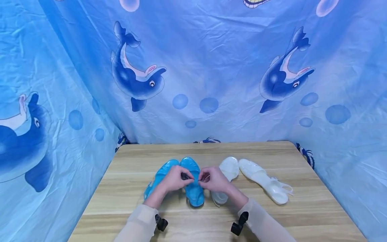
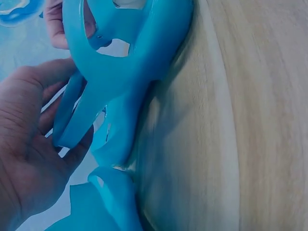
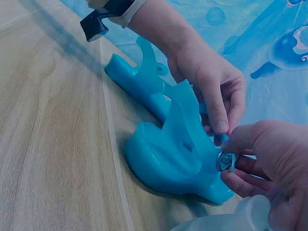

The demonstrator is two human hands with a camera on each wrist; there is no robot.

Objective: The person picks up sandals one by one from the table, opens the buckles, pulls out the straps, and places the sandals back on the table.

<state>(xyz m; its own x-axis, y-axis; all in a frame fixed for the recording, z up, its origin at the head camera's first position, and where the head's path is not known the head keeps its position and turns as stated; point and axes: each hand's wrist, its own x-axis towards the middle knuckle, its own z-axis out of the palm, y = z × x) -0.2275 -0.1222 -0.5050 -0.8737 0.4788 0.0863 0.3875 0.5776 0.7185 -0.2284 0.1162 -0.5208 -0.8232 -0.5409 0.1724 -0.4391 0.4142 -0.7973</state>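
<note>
A pair of blue jelly sandals lies on the wooden table in the head view: the left one (image 1: 168, 165) and the right one (image 1: 196, 192). Both hands work at the right blue sandal. My left hand (image 1: 176, 178) pinches its blue strap (image 3: 223, 138) between thumb and finger. Facing it, my right hand (image 1: 213, 179) holds the sandal's metal buckle (image 3: 225, 161), fingertips close to the left ones. In the left wrist view, the blue sandal's straps (image 2: 79, 110) pass in front of the left fingers and partly cover them.
A white sandal (image 1: 228, 167) lies just right of the blue pair, partly under the right forearm. Another white sandal (image 1: 273, 189) rests farther right, its strap loose. The wooden table (image 1: 127, 188) ends against a blue dolphin-print curtain (image 1: 193, 74) behind and at the sides.
</note>
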